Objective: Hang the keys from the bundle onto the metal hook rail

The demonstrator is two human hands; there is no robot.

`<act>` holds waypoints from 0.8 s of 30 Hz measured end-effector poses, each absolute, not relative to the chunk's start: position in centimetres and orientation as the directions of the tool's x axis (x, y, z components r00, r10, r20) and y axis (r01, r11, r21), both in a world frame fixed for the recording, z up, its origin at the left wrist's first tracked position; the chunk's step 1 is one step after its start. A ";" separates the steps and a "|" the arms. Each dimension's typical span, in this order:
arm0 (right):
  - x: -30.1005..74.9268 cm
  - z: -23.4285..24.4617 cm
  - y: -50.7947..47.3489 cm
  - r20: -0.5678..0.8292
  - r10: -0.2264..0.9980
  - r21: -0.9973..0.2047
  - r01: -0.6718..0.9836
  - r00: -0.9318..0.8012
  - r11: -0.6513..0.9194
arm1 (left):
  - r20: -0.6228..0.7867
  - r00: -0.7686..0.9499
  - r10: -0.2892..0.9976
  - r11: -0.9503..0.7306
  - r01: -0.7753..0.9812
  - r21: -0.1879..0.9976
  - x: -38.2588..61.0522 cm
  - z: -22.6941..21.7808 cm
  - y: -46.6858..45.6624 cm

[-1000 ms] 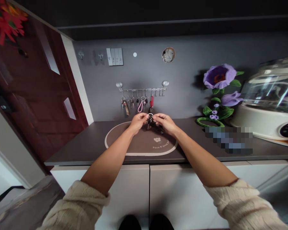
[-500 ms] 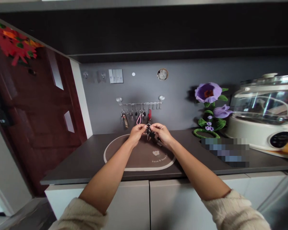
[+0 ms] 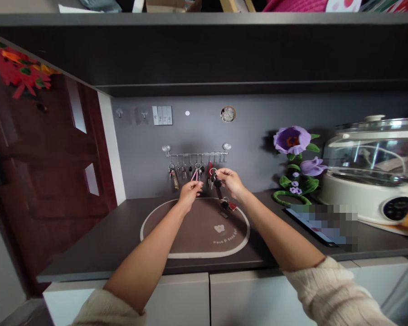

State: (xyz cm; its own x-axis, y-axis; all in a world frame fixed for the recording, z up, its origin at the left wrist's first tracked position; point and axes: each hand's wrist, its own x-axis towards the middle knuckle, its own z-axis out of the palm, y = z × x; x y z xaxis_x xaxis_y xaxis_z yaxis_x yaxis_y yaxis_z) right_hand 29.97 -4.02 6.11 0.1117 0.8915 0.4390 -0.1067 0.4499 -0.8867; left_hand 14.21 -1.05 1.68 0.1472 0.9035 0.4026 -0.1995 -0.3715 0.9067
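A slipping pinch could drop the key ring (image 3: 213, 172) by the chrome rail (image 3: 180, 154) from the right grip (image 3: 231, 182) onto the brown mat (image 3: 163, 226); whether the left grip (image 3: 190, 194) holds the pink strap (image 3: 194, 175), I cannot tell.

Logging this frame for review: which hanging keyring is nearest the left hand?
The pink-strapped keyring, just above the left hand; others on the rail show a brown fob, a red strap or black keys.
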 end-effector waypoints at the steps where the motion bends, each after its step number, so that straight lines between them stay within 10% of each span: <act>1: 30.1 6.3 -3.7 0.438 0.890 -0.887 -0.103 0.127 0.451 | 0.400 0.148 0.905 -0.372 -0.184 0.910 14.2 1.2 -0.9; 24: 29.7 8.7 3.5 0.170 0.846 -0.870 -0.327 0.505 0.370 | 0.370 0.233 0.900 -0.363 -0.072 0.929 14.5 -0.6 -1.1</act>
